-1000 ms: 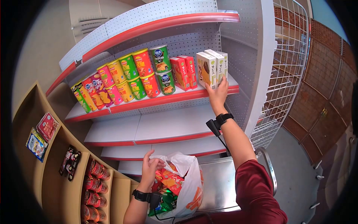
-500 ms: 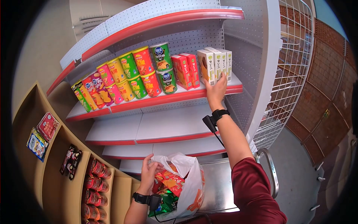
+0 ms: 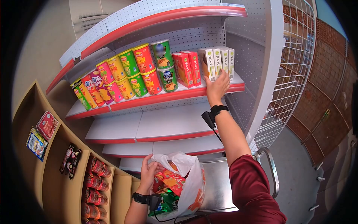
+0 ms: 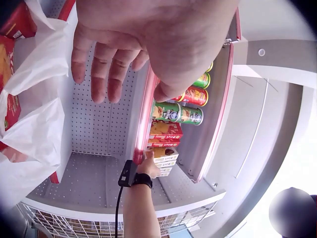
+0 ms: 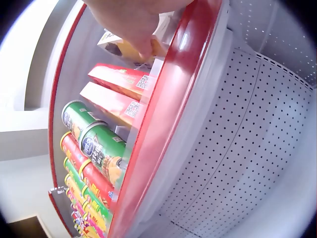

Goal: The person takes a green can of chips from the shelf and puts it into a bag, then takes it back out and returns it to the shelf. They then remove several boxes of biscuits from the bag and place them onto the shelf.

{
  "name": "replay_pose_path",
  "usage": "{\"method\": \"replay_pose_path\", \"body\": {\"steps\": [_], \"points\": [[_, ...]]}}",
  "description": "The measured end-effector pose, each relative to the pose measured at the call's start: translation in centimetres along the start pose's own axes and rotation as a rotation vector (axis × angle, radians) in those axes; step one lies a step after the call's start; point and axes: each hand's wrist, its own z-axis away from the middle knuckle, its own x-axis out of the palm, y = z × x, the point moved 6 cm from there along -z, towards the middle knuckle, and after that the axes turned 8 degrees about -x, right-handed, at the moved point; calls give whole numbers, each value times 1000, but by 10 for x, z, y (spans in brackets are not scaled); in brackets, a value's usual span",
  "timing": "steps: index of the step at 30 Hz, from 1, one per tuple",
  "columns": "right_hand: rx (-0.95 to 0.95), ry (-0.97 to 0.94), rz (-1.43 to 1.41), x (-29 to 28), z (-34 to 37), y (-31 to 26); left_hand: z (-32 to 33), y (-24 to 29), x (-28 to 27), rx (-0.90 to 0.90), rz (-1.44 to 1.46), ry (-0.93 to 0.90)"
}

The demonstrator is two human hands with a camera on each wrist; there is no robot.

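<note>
My right hand [image 3: 218, 87] is at the front of several upright white snack boxes [image 3: 228, 61] with green lettering, near the right end of the shelf. Its thumb is by the lower edge of the leftmost box, and its fingers press against the box fronts. The right wrist view shows the fingertips low at a white box [image 5: 116, 43], just inside the shelf's red edge. My left hand [image 3: 148, 173] hovers relaxed by the mouth of a white plastic bag [image 3: 192, 179], fingers spread and nothing in them. Red packs [image 3: 173, 182] and a green pack [image 3: 166, 199] show inside the bag.
Two red boxes [image 3: 184, 71] stand left of the white ones, then stacked green cans [image 3: 168, 79] and colourful chip canisters [image 3: 152, 82]. The bag sits on a metal surface [image 3: 218, 183]. A wooden shelf [image 3: 61, 149] flanks the left, a wire grid [image 3: 287, 74] the right.
The white boxes, slanted and uneven earlier, now stand closer together in a straighter row. My right hand has shifted slightly along their fronts. The left hand has hardly moved.
</note>
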Motion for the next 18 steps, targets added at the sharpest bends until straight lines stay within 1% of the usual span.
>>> {"method": "replay_pose_path", "body": {"steps": [8, 18], "points": [[-8, 31, 62, 4, 2, 2, 1, -5, -7, -23, -5, 30], [-44, 60, 51, 3, 6, 9, 0, -7, -9, -32, -2, 27]]}}
